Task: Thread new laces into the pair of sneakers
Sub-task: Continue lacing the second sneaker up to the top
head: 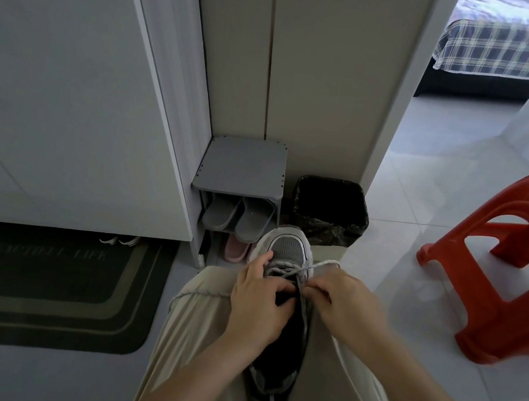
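A grey and white sneaker (286, 249) lies between my knees, toe pointing away from me. A white lace (290, 267) crosses its lower eyelets, and one end runs off to the right. My left hand (257, 303) grips the sneaker's left side by the tongue, fingers curled over the opening. On the right side of the eyelet row, my right hand (347, 303) pinches the lace. The second sneaker of the pair is not in view.
A grey shoe rack (243, 169) with slippers stands ahead against the wall, a black-lined bin (330, 211) beside it. A red plastic stool (516, 261) is at the right, a dark doormat (45, 287) at the left. A bed shows through the doorway.
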A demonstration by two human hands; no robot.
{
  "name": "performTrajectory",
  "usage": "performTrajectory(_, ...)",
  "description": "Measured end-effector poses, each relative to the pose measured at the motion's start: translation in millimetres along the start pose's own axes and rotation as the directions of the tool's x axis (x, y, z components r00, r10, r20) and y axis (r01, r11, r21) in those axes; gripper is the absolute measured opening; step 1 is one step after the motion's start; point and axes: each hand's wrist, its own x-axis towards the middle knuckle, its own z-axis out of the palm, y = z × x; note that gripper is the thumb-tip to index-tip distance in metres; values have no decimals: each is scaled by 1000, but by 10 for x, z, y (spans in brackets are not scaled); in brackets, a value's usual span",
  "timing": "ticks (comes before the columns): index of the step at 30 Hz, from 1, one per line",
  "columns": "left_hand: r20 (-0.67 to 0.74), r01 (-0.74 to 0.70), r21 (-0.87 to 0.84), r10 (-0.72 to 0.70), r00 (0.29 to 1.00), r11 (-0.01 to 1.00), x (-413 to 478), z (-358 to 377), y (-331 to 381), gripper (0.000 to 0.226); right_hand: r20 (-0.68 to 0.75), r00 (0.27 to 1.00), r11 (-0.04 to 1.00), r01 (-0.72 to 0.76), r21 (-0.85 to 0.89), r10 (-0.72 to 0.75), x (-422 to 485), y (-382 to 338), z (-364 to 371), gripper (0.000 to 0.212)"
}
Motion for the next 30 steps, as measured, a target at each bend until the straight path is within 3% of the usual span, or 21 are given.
performTrajectory(4, -28, -1, -20, 0, 1000, 1000, 7, 26, -5, 13, 18, 1000, 996, -2, 93, 0, -41, -17, -27, 18)
performTrajectory(8, -53, 1, -109, -6, 999, 994, 16, 16, -33, 2, 34, 997, 993, -75, 92, 72, -85, -66, -37, 44)
performTrajectory(13, -62, -24, -195, 12, 998, 981, -17, -22, -63, 14, 46, 984, 980, -176, 91, 172, -94, -95, -55, 45)
performTrajectory(19, -103, 90, -404, -143, 984, 910, -99, -258, -229, 15, 13, 981, 974, -195, 116, 195, -93, -43, -62, 37)
performTrajectory(22, -153, 168, -453, -262, 953, 875, -133, -457, -481, 16, 5, 984, 982, -181, 60, 181, -91, -12, -49, 53)
performTrajectory(25, -138, 226, -388, -299, 944, 894, -206, -632, -717, 12, -29, 985, 986, -168, 20, 169, -92, -33, -39, 59)
performTrajectory(28, -3, 221, -235, -228, 974, 947, -284, -661, -725, 7, -64, 987, 988, -148, 39, 151, -115, -64, -12, 60)
performTrajectory(30, -20, 162, -118, -165, 986, 980, -274, -608, -696, 5, -96, 984, 988, -143, 59, 149, -140, -74, 22, 70)
